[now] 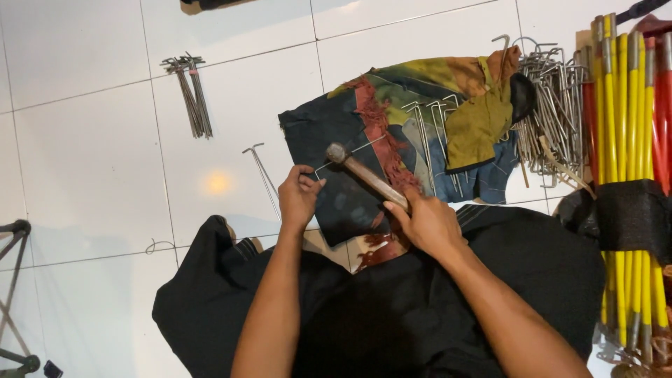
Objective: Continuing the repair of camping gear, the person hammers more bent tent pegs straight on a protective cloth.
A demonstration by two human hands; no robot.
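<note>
No packages, labels, signs or screens show anywhere in this view.

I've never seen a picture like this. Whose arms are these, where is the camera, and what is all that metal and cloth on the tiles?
The camera sits on a person's head and looks down, so the two bare arms are their own. They sit on a white tiled floor in dark clothing. The right hand grips a hammer by its wooden handle. The left hand pinches a thin metal peg lying on a dark, multicoloured cloth. More pegs lie on that cloth, a small bundle of pegs lies farther left, and a big heap of pegs is at the right. Beside it lie yellow and red poles bound with a black band.
</note>
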